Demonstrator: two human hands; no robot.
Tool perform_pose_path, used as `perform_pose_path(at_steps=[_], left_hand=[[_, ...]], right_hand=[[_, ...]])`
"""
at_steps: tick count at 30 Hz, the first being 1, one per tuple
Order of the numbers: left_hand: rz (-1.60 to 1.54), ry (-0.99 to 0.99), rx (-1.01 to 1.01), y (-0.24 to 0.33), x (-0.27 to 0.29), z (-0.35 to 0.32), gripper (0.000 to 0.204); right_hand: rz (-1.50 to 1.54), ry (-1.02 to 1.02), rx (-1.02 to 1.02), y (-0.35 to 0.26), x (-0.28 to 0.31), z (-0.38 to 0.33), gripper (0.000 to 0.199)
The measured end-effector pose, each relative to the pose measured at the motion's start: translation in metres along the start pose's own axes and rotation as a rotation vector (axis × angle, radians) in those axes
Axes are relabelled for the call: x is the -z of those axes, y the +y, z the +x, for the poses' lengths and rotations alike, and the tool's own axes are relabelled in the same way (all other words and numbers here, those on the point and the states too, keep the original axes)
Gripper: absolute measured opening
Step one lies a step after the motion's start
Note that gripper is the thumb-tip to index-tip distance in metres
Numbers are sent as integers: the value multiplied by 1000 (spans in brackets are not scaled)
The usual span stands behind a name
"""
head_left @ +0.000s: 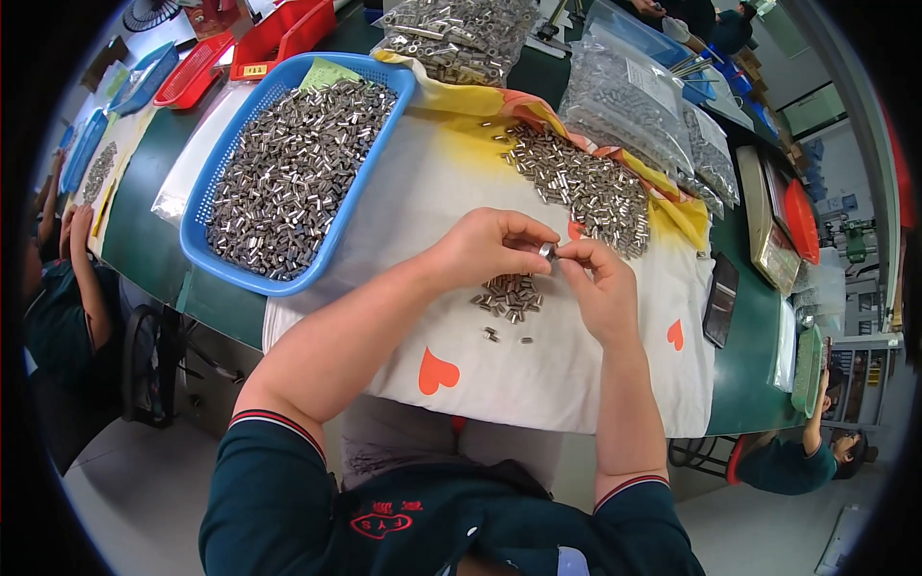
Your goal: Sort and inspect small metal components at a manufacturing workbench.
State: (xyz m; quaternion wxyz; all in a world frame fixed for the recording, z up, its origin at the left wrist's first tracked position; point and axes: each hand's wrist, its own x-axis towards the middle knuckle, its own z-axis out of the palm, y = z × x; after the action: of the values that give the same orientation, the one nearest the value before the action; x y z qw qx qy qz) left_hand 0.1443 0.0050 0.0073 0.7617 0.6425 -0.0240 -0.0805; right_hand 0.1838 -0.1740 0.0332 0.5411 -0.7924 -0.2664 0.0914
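Between the fingertips of my left hand (pixel 492 248) and my right hand (pixel 603 280) is a small shiny metal part (pixel 547 251), ring-like at its near end. Both hands pinch it, thumbs and forefingers nearly meeting. Just below lies a small pile of short metal cylinders (pixel 509 298) on the white cloth (pixel 538 384), partly hidden by my left hand. A few loose cylinders (pixel 491 334) sit nearer to me. Beyond my right hand spreads a bigger heap of the same cylinders (pixel 595 187), against the cloth's folded yellow and orange edge (pixel 480 96).
A blue plastic basket (pixel 200 206) full of metal cylinders stands on the left. Clear bags of metal parts (pixel 451 43) and another bag (pixel 624 106) lie at the back. A dark phone-like object (pixel 720 300) rests right of the cloth. Red trays (pixel 195 72) and co-workers flank the green table (pixel 226 305).
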Motion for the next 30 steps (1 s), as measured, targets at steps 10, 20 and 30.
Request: perform_pose_path(at_steps=[10, 20, 30], left_hand=[[69, 7, -11, 3, -3, -1, 32], [-41, 2, 1, 3, -3, -1, 30], [-46, 5, 48, 6, -3, -4, 29]], right_hand=[[-34, 39, 0, 0, -2, -2, 8], [-70, -5, 38, -7, 2, -3, 8], [-46, -6, 71, -6, -1, -3, 7]])
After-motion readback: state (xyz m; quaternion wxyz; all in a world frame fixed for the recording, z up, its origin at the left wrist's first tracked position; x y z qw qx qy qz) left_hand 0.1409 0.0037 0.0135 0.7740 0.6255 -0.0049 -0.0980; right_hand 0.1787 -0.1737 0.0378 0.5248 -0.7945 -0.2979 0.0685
